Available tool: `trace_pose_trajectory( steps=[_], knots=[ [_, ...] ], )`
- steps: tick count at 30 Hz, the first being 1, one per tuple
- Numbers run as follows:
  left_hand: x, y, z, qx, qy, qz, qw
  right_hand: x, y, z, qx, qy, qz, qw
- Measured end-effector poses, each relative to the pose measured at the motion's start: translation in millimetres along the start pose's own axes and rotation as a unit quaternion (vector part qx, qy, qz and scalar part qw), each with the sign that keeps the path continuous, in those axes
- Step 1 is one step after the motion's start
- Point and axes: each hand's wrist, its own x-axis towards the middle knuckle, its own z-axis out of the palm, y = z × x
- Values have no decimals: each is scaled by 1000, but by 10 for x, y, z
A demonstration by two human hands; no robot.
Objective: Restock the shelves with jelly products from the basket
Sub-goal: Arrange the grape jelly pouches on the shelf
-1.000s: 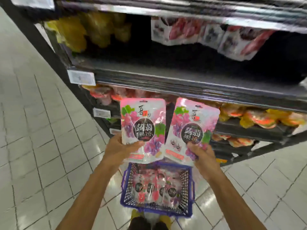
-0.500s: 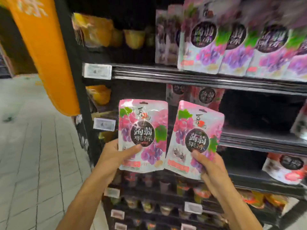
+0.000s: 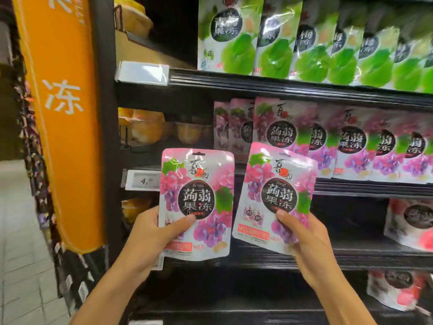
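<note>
My left hand (image 3: 150, 240) grips one pink grape jelly pouch (image 3: 199, 195) by its lower left corner, thumb across the front. My right hand (image 3: 302, 240) grips a second identical pouch (image 3: 278, 191), tilted slightly right, thumb on its lower front. Both pouches are held upright in front of the shelves. Just behind and above them, a row of the same grape jelly pouches (image 3: 351, 146) stands on a black shelf (image 3: 363, 186). The basket is out of view.
Green plum jelly pouches (image 3: 304, 41) fill the shelf above. Red-and-white pouches (image 3: 412, 224) sit lower right. Orange jelly cups (image 3: 150, 130) are at the left of the grape shelf. An orange sign panel (image 3: 58, 113) hangs at the left, with tiled floor beyond.
The view has swung up from the basket on the floor to the upper shelves. Both hands have lifted the two pouches up toward the grape jelly row.
</note>
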Motion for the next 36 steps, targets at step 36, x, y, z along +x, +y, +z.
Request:
trace_pose_trajectory(
  steps=[36],
  knots=[
    [259,220,-41,-6,50,10,999,1273,-501,691,-184,2,-90,979]
  ],
)
